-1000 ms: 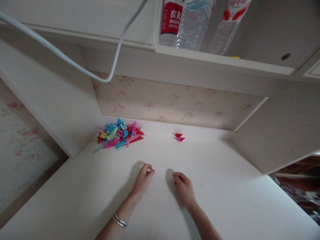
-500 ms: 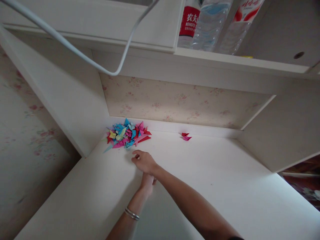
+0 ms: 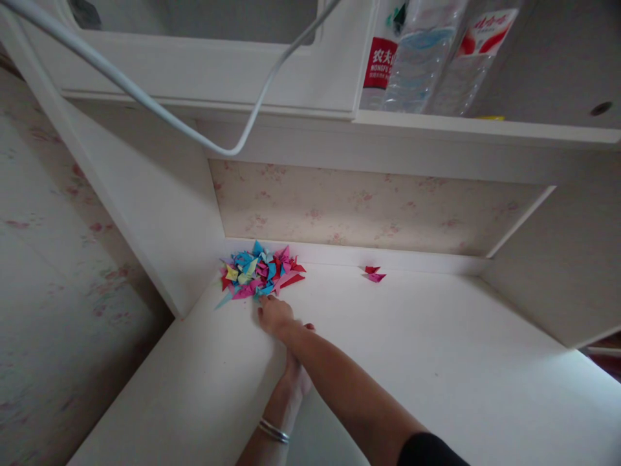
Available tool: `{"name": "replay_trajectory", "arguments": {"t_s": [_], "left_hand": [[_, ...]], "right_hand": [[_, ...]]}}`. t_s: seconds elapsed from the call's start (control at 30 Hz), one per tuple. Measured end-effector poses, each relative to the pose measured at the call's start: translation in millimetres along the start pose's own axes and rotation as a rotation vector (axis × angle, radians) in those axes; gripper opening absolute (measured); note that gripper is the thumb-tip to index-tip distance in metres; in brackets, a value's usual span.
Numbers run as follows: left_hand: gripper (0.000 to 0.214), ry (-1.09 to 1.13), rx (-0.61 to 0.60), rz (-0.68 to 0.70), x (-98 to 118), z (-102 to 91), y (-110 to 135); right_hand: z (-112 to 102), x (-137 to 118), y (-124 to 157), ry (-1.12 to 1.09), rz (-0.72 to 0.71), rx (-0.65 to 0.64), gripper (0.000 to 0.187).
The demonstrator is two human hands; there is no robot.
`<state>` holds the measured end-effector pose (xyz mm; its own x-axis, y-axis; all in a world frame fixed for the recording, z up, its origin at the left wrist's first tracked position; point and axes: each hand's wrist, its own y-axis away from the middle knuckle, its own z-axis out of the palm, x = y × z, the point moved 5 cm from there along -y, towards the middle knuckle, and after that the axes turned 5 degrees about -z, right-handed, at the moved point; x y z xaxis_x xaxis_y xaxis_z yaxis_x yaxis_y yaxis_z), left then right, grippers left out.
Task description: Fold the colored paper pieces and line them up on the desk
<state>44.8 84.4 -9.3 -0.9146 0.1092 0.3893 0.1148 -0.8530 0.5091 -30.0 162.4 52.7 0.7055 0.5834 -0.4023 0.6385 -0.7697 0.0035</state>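
At the back left of the white desk point(image 3: 378, 362) lies a heap of folded paper cranes point(image 3: 264, 268) in blue, pink, red and yellow. My right hand point(image 3: 275, 315) is at the front edge of this heap, its fingers curled against a light blue crane; whether they grip it is hidden. Below and partly behind my right forearm is my left hand point(image 3: 299, 377), with silver bangles on its wrist. Its fingers look curled, mostly covered by the forearm, and a small dark red spot shows at their tips. Two red and pink folded papers point(image 3: 374, 275) lie apart, farther right.
A white cable point(image 3: 169, 120) hangs in a loop at the upper left. Above the desk runs a shelf point(image 3: 485, 127) with several plastic bottles point(image 3: 420, 58). Side panels point(image 3: 145, 194) bound the desk, and floral wallpaper point(image 3: 339, 207) covers the back.
My right hand has moved forward to the heap and now touches its front edge. My left hand stays below the right forearm. The camera view has shifted slightly.
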Motion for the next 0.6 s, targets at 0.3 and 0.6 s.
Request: {"name": "replay_trajectory", "arguments": {"t_s": [0.3, 0.6], "left_hand": [[0.036, -0.091, -0.115, -0.034, -8, 0.5, -6], [0.022, -0.666, -0.164, -0.035, -26, 20.3, 5]], "right_hand": [[-13, -6, 20, -0.144, -0.120, 0.082, 0.026], [-49, 39, 64, -0.481, -0.092, 0.286, 0.021]]}}
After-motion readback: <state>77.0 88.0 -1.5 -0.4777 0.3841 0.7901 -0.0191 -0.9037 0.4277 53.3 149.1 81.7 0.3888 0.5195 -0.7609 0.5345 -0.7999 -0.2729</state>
